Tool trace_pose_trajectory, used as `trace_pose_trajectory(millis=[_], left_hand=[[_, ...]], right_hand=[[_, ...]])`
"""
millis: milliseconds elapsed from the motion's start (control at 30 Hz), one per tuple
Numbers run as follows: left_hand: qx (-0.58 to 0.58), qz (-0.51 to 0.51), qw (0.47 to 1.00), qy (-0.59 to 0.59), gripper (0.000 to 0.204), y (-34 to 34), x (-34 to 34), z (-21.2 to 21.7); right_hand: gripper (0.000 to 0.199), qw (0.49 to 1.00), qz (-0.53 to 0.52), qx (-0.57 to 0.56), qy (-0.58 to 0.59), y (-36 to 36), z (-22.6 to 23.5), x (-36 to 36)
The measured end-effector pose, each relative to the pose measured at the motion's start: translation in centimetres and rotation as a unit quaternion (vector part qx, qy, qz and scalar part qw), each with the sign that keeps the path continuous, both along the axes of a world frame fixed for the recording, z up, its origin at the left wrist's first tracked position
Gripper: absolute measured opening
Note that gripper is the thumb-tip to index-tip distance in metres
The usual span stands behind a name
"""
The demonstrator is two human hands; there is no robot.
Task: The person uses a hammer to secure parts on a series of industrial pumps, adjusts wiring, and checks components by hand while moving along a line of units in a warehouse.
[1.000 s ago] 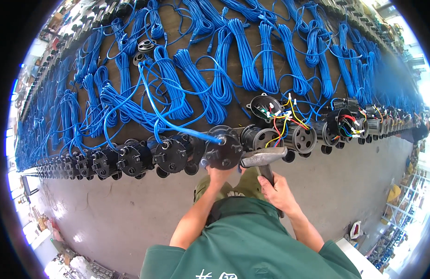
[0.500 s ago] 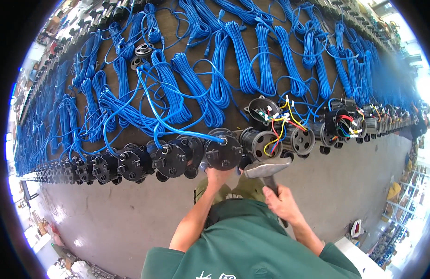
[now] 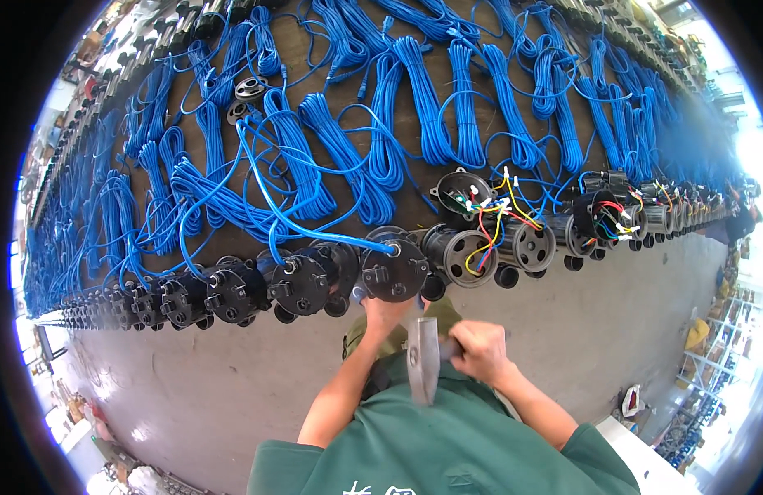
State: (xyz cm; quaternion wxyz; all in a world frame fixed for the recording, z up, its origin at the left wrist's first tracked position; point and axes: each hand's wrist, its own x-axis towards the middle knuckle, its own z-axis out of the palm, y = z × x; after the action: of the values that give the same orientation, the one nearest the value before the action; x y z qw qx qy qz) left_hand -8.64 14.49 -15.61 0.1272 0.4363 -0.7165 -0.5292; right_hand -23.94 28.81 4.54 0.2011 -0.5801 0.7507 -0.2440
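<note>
Black-capped cylinder (image 3: 395, 279) at the near edge of the worktop (image 3: 293, 49), seemingly steadied from beneath.
Left hand (image 3: 385, 313) sits at its underside, whether gripping I cannot tell; right hand (image 3: 480, 348) grasps a hammer (image 3: 425, 363) by its handle, head apart from the cylinder.

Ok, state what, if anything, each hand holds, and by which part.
The right hand holds a grey metal-headed hammer by its handle. The left hand is partly hidden behind a round black cap; its hold is unclear.

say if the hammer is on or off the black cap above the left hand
Off: the right hand grips the hammer in front of the green shirt, with a gap between its head and the black cap.
</note>
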Motion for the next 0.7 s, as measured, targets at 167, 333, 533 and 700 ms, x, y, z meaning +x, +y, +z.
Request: trace_pose_trajectory(millis=[167,333,533,700], left_hand=[[-0.066,-0.022,0.996,0.056,0.057,-0.2,-0.8,1.3],[-0.061,-0.01,0.998,-0.02,0.061,-0.1,0.2,-2.4],[0.015,0.01,1.0,0.016,0.061,-0.2,-0.1,-0.6],[0.136,0.031,0.989,-0.038,0.053,-1.0,1.6,5.1]], right_hand=[[0.025,0.995,-0.082,0.045,-0.03,1.0,-2.6,0.3],[0.017,0.998,-0.044,-0.01,-0.053,0.0,-1.4,-0.1],[0.02,0.995,-0.066,0.043,-0.061,1.9,-1.7,-0.7],[0.017,0.965,-0.145,0.08,-0.202,3.2,0.5,0.2]])
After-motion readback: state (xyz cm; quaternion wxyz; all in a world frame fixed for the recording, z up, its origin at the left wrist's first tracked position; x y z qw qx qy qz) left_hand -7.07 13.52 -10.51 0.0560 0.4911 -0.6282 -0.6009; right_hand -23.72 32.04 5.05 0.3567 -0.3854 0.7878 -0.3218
